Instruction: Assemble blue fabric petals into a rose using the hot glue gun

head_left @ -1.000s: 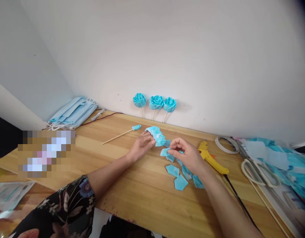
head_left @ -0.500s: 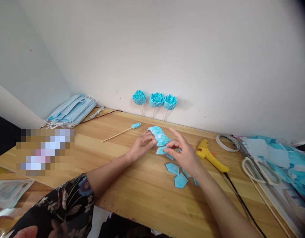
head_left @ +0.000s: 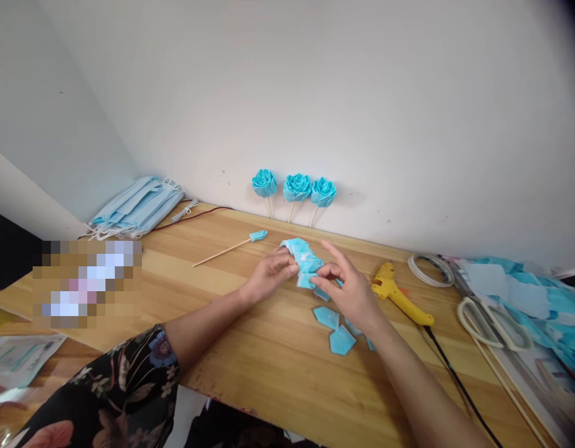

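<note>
At the middle of the pale wood-grain tabletop (head_left: 250, 354), my left hand (head_left: 269, 277) pinches, between thumb and fingers, a pleated, fan-like bunch of light-blue sheet material (head_left: 302, 254). I judge the grip sits at its near edge so that the overlapping layers do not slip apart. My right hand (head_left: 350, 292) pinches a small flat light-blue piece (head_left: 307, 280) between thumb and bent fingers, the index finger lifted away. The piece lies at the bunch's lower end, seemingly in line with the layers; whether it is attached, I cannot tell.

The yellow pistol-shaped glue gun (head_left: 402, 302) lies beside my right hand, presumably for easy reach. The round blue layered flowers on thin pale sticks (head_left: 297, 186) lean on the white wall (head_left: 315, 93), probably to spare their petals.

Count: flowers, three. Pale wooden stick with a rolled blue tip (head_left: 222, 252), one, beyond my left hand. Loose light-blue five-sided pieces (head_left: 342, 341), two in plain sight, at least three more partly hidden by my right hand. Glue gun, one. Cream-handled scissors (head_left: 486, 314), one pair. Stacked pale-blue face masks (head_left: 129, 208), one pile, number not determinable.
</note>
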Motion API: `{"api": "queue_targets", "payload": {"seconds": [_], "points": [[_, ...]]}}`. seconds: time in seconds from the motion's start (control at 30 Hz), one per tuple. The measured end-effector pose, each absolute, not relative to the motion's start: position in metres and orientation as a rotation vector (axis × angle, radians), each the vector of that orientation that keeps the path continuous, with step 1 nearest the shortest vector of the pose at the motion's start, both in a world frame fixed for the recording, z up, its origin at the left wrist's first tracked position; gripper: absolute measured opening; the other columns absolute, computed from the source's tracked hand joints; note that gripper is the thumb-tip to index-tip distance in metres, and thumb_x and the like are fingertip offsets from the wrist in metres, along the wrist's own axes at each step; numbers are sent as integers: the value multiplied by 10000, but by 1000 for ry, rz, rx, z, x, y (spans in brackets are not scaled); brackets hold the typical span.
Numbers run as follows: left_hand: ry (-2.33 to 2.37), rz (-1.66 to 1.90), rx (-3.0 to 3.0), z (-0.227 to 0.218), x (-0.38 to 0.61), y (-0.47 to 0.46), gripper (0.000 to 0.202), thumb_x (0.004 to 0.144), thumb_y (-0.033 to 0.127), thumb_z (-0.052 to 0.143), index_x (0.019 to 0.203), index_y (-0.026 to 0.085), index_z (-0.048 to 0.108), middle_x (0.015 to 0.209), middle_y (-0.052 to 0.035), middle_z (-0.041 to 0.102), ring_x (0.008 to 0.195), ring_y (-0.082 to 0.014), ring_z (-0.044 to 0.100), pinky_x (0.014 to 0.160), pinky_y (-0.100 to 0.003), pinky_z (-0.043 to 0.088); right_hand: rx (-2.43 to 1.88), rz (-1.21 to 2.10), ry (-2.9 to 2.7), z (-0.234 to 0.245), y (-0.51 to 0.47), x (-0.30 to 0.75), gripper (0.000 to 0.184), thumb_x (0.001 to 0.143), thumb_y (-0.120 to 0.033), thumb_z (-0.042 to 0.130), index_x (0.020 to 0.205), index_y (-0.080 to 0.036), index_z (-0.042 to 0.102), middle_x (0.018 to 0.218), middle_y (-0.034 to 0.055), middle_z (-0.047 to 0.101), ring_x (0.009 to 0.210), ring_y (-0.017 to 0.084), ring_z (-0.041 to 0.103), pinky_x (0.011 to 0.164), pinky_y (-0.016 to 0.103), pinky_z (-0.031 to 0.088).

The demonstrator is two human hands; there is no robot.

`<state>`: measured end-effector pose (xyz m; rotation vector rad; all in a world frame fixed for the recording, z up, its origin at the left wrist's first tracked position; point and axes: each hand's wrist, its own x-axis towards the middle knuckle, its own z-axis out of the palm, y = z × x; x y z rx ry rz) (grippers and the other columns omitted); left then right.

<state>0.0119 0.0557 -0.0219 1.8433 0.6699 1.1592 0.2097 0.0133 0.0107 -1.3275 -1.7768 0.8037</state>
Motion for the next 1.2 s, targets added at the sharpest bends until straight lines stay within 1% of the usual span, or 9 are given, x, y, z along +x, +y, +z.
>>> {"api": "queue_targets", "payload": {"seconds": [0.23, 0.43, 0.6, 0.73, 0.83, 0.93, 1.0, 1.1, 1.2], "points": [[675, 1147, 1823, -20, 13, 54, 479, 899, 589, 504, 696, 161, 574, 866, -74, 605, 943, -204, 549, 945, -356, 399, -1320, 782, -1789, 11, 13, 209, 725, 827, -279, 649, 1491, -207, 367, 738, -45, 657, 662, 135, 600, 718, 272, 491], [637, 1105, 1784, -16, 12, 51, 469, 914, 569, 492, 708, 156, 579, 862, -68, 588, 927, -190, 541, 923, -337, 401, -1331, 749, -1802, 12, 13, 209, 722, 831, -272, 639, 1495, -207, 363, 734, -45, 659, 661, 136, 608, 711, 268, 499], [630, 1102, 1684, -19, 12, 51, 365, 807, 508, 689, 771, 150, 624, 976, -83, 632, 992, -207, 571, 965, -360, 401, -1340, 712, -1825, 12, 13, 208, 697, 841, -273, 629, 1488, -213, 377, 755, -36, 675, 677, 142, 621, 727, 277, 509], [643, 1129, 1630, -23, 14, 52, 324, 804, 444, 713, 734, 147, 605, 928, -69, 619, 940, -185, 570, 936, -352, 414, -1336, 677, -1846, 12, 10, 205, 667, 837, -263, 627, 1466, -215, 410, 757, -39, 687, 700, 144, 639, 759, 284, 518], [647, 1158, 1584, -26, 14, 53, 341, 805, 460, 705, 717, 152, 588, 889, -52, 594, 936, -179, 557, 938, -349, 412, -1351, 698, -1833, 15, 9, 206, 649, 850, -302, 627, 1460, -215, 423, 791, -23, 722, 711, 154, 659, 760, 290, 522], [668, 1186, 1507, -28, 13, 56, 360, 782, 486, 720, 733, 156, 583, 877, -41, 578, 937, -177, 550, 921, -340, 420, -1431, 682, -1742, 15, 12, 213, 592, 896, -410, 581, 1439, -207, 459, 823, 12, 750, 771, 185, 691, 767, 310, 522], [681, 1191, 1469, -28, 12, 57, 364, 773, 491, 727, 746, 158, 583, 878, -36, 574, 939, -174, 551, 915, -334, 423, -1478, 671, -1663, 12, 15, 218, 528, 932, -487, 509, 1374, -199, 537, 834, 36, 751, 806, 202, 697, 776, 326, 520], [674, 1176, 1441, -29, 12, 58, 371, 764, 497, 734, 745, 156, 590, 884, -38, 573, 961, -182, 555, 920, -340, 426, -1423, 775, -1629, 7, 19, 222, 503, 954, -554, 431, 1194, -183, 669, 932, 76, 742, 885, 219, 683, 794, 338, 522], [673, 1147, 1440, -29, 13, 57, 376, 761, 504, 735, 739, 153, 601, 891, -43, 574, 969, -186, 552, 929, -347, 425, -1307, 954, -1650, 7, 19, 218, 495, 950, -576, 424, 1026, -184, 717, 968, 81, 723, 933, 231, 662, 798, 340, 521]]}}
